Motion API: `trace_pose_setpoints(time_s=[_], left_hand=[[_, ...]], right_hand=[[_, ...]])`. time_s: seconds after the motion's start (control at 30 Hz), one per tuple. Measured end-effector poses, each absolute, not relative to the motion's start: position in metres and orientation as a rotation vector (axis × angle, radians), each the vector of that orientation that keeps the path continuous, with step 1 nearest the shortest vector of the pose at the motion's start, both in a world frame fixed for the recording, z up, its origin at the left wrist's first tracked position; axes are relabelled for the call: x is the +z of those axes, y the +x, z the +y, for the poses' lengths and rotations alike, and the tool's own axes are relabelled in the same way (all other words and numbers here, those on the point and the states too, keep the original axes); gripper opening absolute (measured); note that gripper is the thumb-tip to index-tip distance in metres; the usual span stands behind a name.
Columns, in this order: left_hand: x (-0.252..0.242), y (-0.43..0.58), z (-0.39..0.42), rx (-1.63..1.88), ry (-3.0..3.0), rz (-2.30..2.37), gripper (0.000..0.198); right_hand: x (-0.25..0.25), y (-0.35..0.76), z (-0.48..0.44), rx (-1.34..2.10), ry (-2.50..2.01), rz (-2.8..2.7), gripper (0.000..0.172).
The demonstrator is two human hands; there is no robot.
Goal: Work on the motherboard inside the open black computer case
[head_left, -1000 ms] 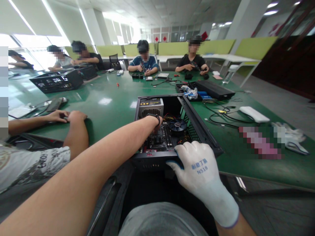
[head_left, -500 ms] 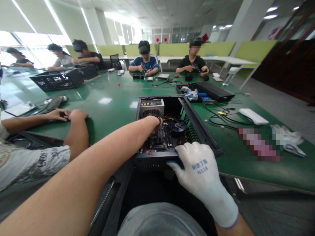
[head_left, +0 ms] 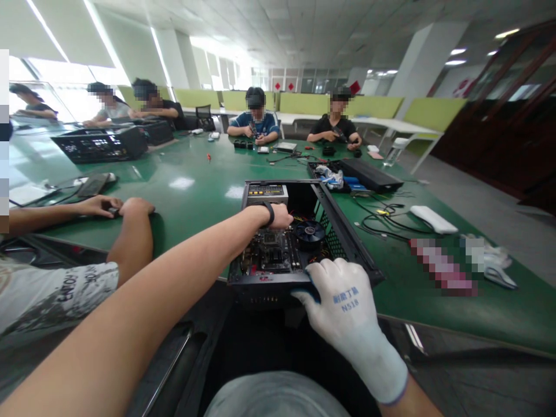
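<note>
An opened computer case (head_left: 354, 246) sits at the table's near edge, its inside facing up. My bare left hand (head_left: 283, 216), with a black band at the wrist, is over the inside of the case, near the power supply (head_left: 271, 194). Its fingers are curled closed, and whatever they may hold is hidden. Below it shows the motherboard (head_left: 278, 255), with a black round fan (head_left: 310, 231) beside it. My right hand (head_left: 341, 289), in a white work glove, grips the near rim of the case, thumb below and fingers over the top.
On the green table (head_left: 186, 202) a person's hands (head_left: 119, 208) rest to my left. Black cables (head_left: 373, 214), a white block (head_left: 433, 219) and loose gloves (head_left: 490, 260) lie to the right. A black tray (head_left: 334, 176) stands beyond the case. Several people work opposite.
My left hand has lifted from low over the motherboard, so more of the hand and board shows. The gloved right hand keeps its grip on the rim. The view has shifted slightly.
</note>
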State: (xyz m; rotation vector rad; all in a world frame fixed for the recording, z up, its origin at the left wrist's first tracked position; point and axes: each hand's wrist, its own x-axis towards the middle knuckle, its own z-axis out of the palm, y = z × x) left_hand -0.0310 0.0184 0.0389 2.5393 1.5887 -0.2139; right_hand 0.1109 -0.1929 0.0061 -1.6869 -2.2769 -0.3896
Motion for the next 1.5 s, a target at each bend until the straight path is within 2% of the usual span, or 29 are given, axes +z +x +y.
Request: trace_pose_setpoints(time_s=[0.07, 0.33, 0.53, 0.77, 0.97, 1.3, 1.5], left_hand=[[0.052, -0.039, 0.017, -0.037, 2.506, 1.646, 0.058], [0.093, -0.079, 0.003, 0.767, 2.404, 1.633, 0.044], [0.091, -0.104, -0.006, 1.076, 2.218, 1.639, 0.033], [0.06, -0.117, -0.022, 1.069, 2.122, 1.562, 0.031], [0.04, -0.127, -0.025, 0.993, 2.071, 1.531, 0.031], [0.031, -0.127, -0.023, 1.028, 1.997, 1.525, 0.029], [0.046, -0.126, -0.016, 1.094, 1.981, 1.538, 0.017]], right_hand=[[0.006, 0.111, -0.185, -0.416, -1.694, -2.279, 0.033], [0.011, 0.106, -0.084, -0.517, -1.76, -2.307, 0.042], [0.017, 0.098, 0.032, -0.485, -1.853, -2.294, 0.051], [0.026, 0.088, 0.138, -0.442, -1.98, -2.275, 0.044], [0.026, 0.091, 0.174, -0.45, -1.998, -2.279, 0.043], [0.03, 0.093, 0.161, -0.449, -1.957, -2.343, 0.043], [0.028, 0.093, 0.117, -0.447, -1.91, -2.366, 0.045]])
